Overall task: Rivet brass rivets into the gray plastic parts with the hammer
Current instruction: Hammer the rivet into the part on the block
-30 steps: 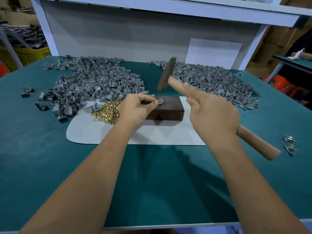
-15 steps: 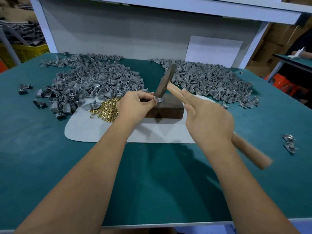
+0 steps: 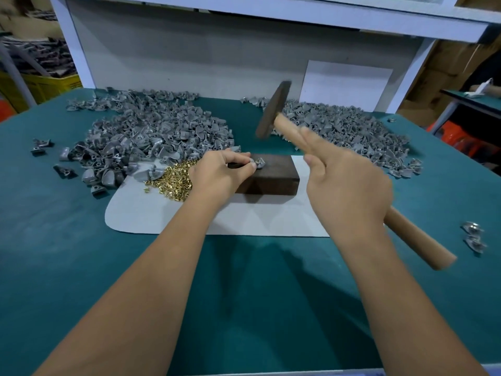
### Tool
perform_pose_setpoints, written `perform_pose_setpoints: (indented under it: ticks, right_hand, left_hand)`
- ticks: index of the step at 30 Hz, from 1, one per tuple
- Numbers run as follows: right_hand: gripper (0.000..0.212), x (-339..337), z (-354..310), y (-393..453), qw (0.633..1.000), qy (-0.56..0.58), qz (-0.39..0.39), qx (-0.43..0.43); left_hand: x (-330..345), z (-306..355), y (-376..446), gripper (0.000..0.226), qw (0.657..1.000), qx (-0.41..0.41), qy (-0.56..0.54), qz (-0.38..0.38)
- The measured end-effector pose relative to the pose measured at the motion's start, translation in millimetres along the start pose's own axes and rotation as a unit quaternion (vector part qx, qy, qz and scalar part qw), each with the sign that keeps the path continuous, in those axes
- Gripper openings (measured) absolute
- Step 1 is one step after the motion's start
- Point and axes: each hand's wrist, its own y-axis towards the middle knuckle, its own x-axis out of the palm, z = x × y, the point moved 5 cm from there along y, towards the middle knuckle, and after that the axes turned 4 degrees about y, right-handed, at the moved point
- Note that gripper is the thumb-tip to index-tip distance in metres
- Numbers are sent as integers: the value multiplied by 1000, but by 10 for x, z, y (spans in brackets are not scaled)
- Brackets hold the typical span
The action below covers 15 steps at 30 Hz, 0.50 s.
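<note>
This is looking like a small factory assembly bench rather than a home. A teal work table (image 3: 81,267) is filling the frame, backed by a white shelving frame (image 3: 271,12) along the top. Two big heaps of identical gray plastic parts (image 3: 151,134) are lying across the middle, with a pile of brass rivets (image 3: 173,180) glinting on a white mat (image 3: 151,213) beside a dark block (image 3: 273,177). At upper left a yellow crate (image 3: 40,85) is holding more stock; cardboard boxes (image 3: 450,61) are stacking up at upper right beside another teal bench (image 3: 471,97).
</note>
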Motion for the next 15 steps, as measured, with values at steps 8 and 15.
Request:
perform_pose_setpoints:
  ticks: [8, 15]
  right_hand:
    - [41, 150, -15, -96, 996, -18, -83, -20]
    - [36, 123, 56, 291, 986, 156, 2, 66]
  left_hand:
    - [-8, 18, 1, 13, 1000, -9, 17, -3]
    - [3, 17, -11, 11, 1000, -5, 12, -2]
